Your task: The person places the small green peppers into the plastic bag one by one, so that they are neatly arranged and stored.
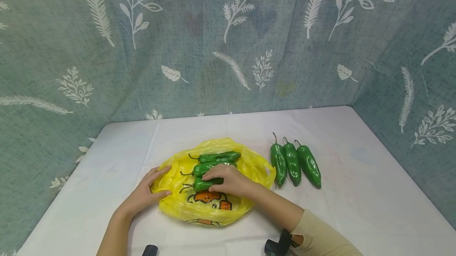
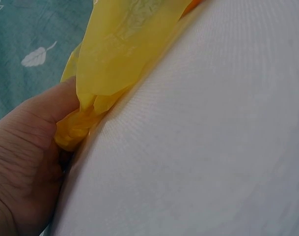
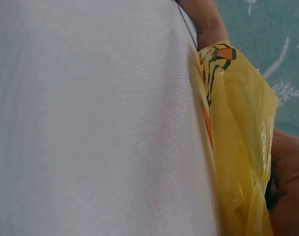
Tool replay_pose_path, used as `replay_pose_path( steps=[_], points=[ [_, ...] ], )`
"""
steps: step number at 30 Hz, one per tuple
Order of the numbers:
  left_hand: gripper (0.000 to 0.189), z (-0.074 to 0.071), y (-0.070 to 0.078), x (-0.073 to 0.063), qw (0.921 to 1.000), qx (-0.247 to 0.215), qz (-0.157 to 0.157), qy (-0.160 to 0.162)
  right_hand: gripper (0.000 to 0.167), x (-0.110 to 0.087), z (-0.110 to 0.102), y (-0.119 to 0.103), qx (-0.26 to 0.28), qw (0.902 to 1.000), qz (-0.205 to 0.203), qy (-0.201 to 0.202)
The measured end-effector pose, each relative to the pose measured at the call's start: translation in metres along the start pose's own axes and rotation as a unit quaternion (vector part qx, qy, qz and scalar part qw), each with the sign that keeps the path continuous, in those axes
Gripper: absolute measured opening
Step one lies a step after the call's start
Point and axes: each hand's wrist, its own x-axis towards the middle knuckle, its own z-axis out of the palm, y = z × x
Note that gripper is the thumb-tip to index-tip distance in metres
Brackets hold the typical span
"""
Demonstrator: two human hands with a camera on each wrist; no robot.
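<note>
A yellow plastic bag [image 1: 171,204] with an orange and black print lies spread on the table. On it, three green peppers with thin stems lie side by side: a far pepper [image 1: 219,157], a middle pepper [image 1: 201,169] and a near pepper [image 1: 201,185]. My right hand [image 1: 229,181] reaches over the bag and grips the near pepper between thumb and fingers. At the bag's left edge, my left hand [image 1: 149,186] holds the plastic, thumb and fingers apart around it. Bunched plastic [image 2: 75,128] sits against that hand in the left wrist view; some fingertips are hidden.
Right of the bag, three more green peppers [image 1: 293,163] lie in a row, stems pointing away. They rest on a white-covered table [image 1: 356,208]. A green leaf-patterned cloth [image 1: 199,50] rises behind and at both sides.
</note>
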Motion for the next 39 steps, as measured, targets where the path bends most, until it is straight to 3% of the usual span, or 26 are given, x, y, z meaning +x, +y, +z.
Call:
replay_pose_path(
  steps=[7,12,16,19,39],
  points=[
    [0.077,0.001,0.000,0.001,1.0000,-0.006,0.005,0.001,0.030,-0.001,-0.002,-0.003,0.004,0.9999,-0.004,0.013],
    [0.076,0.001,-0.001,0.002,0.9999,-0.003,0.011,0.004,0.032,-0.001,-0.004,-0.008,0.045,0.9975,0.052,0.019],
    [0.076,0.002,-0.001,0.002,0.9999,-0.004,0.012,0.004,0.034,-0.002,-0.006,-0.011,0.086,0.9901,0.109,0.024],
    [0.076,0.002,-0.001,0.002,0.9999,-0.004,0.009,0.003,0.036,-0.002,-0.007,-0.013,0.104,0.9861,0.126,0.028],
    [0.077,0.001,0.002,0.002,1.0000,-0.003,0.003,0.001,0.049,-0.012,-0.020,-0.013,0.122,0.9842,0.084,0.097]
  ],
)
